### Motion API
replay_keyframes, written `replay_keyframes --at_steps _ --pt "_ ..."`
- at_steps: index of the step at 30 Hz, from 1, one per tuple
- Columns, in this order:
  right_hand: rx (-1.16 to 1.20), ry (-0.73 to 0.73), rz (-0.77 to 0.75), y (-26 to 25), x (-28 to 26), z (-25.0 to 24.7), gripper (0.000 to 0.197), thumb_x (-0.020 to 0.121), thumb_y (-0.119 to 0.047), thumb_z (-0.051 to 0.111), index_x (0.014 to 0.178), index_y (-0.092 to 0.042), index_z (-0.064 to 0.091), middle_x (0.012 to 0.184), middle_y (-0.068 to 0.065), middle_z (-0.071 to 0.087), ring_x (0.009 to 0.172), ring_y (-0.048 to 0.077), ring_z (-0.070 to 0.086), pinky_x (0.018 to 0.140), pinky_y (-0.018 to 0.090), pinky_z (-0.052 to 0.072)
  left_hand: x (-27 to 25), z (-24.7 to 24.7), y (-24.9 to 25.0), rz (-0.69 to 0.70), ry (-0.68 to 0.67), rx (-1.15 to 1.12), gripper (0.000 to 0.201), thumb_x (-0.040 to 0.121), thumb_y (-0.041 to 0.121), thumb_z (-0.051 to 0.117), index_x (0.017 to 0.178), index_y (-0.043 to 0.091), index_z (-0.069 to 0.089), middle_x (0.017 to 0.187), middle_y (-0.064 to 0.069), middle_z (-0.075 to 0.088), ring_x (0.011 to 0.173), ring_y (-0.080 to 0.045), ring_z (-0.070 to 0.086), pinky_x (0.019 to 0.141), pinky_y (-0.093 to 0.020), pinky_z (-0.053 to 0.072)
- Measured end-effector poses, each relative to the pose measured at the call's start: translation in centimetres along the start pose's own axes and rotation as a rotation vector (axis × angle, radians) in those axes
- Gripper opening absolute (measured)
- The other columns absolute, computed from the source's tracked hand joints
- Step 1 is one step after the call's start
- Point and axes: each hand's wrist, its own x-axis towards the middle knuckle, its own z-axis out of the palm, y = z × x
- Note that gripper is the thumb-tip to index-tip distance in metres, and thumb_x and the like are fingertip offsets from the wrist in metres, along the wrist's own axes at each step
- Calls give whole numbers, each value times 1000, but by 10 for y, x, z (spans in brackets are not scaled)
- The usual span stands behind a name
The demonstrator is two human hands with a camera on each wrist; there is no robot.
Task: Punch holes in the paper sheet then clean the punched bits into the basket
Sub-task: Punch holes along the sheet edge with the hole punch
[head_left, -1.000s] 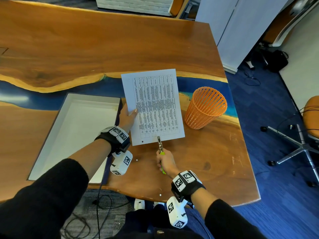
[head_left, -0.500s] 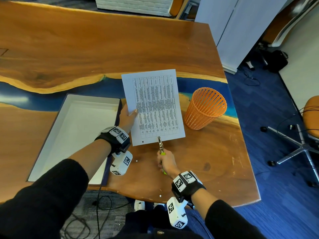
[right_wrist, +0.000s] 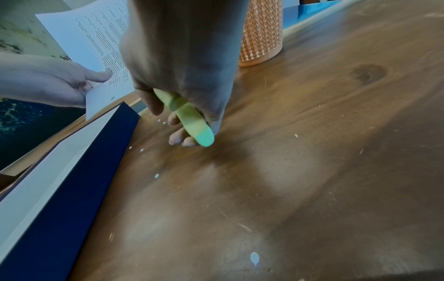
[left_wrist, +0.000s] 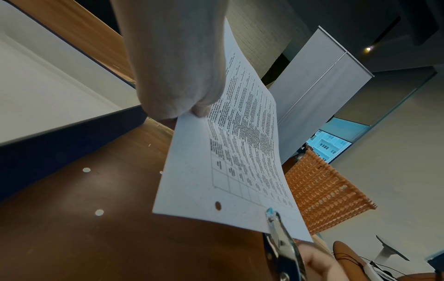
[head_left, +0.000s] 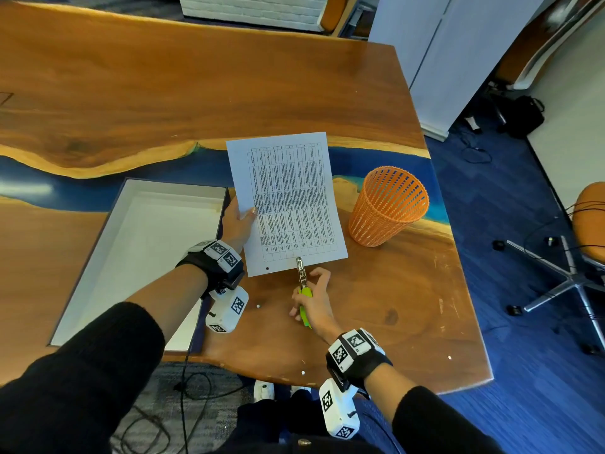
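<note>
My left hand pinches the left edge of a printed paper sheet, holding it above the wooden table. One punched hole shows near the sheet's lower left corner. My right hand grips the green handles of a metal hole punch, whose nose sits over the sheet's bottom edge. The green handle end sticks out below my curled fingers. An orange mesh basket stands upright to the right of the sheet. Small white punched bits lie on the wood near my hands.
An open white box with dark blue walls lies left of the sheet. More paper dots lie toward the table's near edge. The table's right edge drops to blue carpet with a chair base.
The sheet and punch stay almost where they were. My right hand's fingers have loosened a little around the punch handles.
</note>
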Motion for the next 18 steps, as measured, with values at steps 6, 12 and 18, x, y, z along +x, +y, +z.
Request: replay_keyframes --at_steps 6,12,18 --pt "-24 -38 -95 -6 -1 -3 80 79 11 46 127 -51 31 82 7 55 54 28 53 46 28 42 -2 -2 2 -4 11 -7 42 97 9 52 138 9 42 131 -18 57 114 -36 60 91 -52 52" --pt "-43 -3 -149 -3 0 -5 74 80 10 48 125 -49 43 77 11 54 47 21 47 49 30 45 -3 -2 5 -5 14 -8 45 96 11 54 139 9 42 132 -16 57 112 -32 61 91 -50 52" --pt "-32 8 -144 1 2 -7 73 80 9 48 132 -42 45 76 10 54 47 21 44 43 24 42 -5 -2 4 -25 22 0 45 97 8 52 140 7 40 133 -17 56 113 -33 60 93 -52 51"
